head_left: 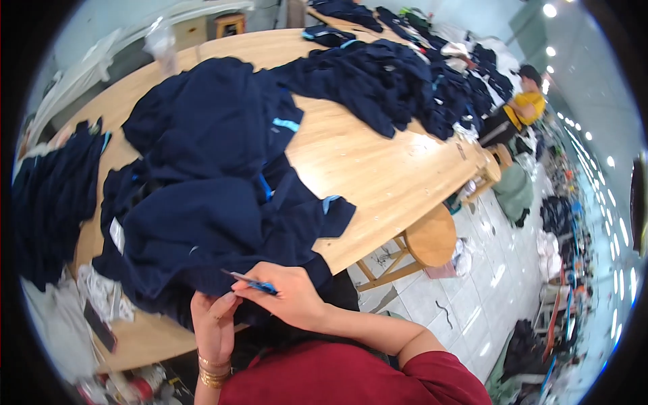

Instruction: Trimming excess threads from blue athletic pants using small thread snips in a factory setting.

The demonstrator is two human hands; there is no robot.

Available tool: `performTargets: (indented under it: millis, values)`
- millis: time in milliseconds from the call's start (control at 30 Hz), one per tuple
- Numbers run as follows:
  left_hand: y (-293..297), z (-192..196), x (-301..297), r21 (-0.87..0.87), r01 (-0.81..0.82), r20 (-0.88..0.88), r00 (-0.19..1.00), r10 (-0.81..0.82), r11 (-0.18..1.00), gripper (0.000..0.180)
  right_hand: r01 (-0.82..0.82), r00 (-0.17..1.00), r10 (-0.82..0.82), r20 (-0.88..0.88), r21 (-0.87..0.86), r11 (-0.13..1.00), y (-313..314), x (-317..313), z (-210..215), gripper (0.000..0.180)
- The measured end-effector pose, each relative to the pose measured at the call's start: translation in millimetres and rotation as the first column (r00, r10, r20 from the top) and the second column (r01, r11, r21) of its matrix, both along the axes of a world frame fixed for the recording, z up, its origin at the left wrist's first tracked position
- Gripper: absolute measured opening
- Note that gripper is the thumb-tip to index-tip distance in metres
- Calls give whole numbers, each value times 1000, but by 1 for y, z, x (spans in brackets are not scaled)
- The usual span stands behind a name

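Observation:
My right hand [291,297] is closed around small blue-handled thread snips [266,287], their metal blades pointing left over dark cloth. Just below the blades, my left hand [214,322] pinches the near edge of a navy garment [196,223] between thumb and fingers. Both hands' fingertips nearly meet there. This garment lies spread at the table's near end, with a light blue strip at its right edge and a white tag on its left. Beyond it lies another heap of navy cloth [202,115]. Any thread at the fingertips is too small to make out.
The pale wooden table [378,175] stretches away to the right, with more navy garments [364,74] at its far side. A dark phone [100,327] lies near white scraps at left. A round wooden stool [430,235] stands by the right edge. A person in yellow [530,106] is beyond.

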State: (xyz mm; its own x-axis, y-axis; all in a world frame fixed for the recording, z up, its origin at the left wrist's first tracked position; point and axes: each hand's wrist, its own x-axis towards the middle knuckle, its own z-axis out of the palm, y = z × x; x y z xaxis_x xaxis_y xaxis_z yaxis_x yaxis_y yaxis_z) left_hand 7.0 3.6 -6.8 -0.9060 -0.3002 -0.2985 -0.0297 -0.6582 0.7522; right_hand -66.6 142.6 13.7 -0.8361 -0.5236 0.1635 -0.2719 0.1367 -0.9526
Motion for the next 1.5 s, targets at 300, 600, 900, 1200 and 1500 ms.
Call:
performTargets:
  millis: [300,600,900,1200,1500]
  values:
    - [0,-7,-8,-40,30,-82,996,-33,999,27,6,986,-17,-167,-65,998,11,-3,-5,14]
    - [-4,-11,-6,85,34,-47,998,-30,996,29,52,882,-62,-466,-35,998,8,-6,-14,25]
    - [-2,-8,-3,69,28,-46,999,-25,997,27,81,862,-51,-504,37,996,6,-3,-13,22]
    - [0,-6,-3,-5,62,-52,997,-62,998,25,2,939,22,-342,71,997,5,1,-6,21]
    - [-1,-8,-6,45,24,-56,998,-22,999,27,-20,899,43,-435,57,998,4,-8,-1,34]
